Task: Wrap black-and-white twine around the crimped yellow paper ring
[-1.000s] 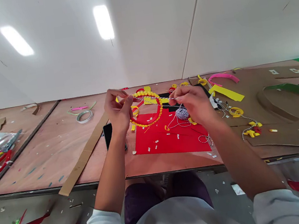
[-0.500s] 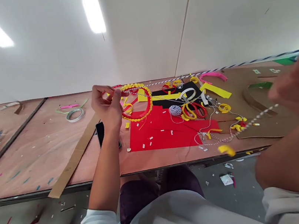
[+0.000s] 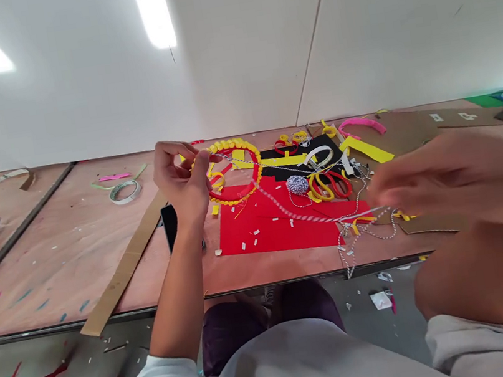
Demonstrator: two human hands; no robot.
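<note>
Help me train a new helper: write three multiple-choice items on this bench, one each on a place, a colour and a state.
1. Where is the twine ball?
A. On the paper sheets
B. In the right hand
C. On the floor

2. What colour are the beads on the ring?
A. Green
B. Blue
C. Yellow

3. What is the left hand doing?
A. Lying flat on the table
B. Gripping the ring
C. Cutting with scissors

Answers:
1. A, the ball sits among the sheets.
2. C, the beads are plainly yellow.
3. B, its fingers close on the ring.
</note>
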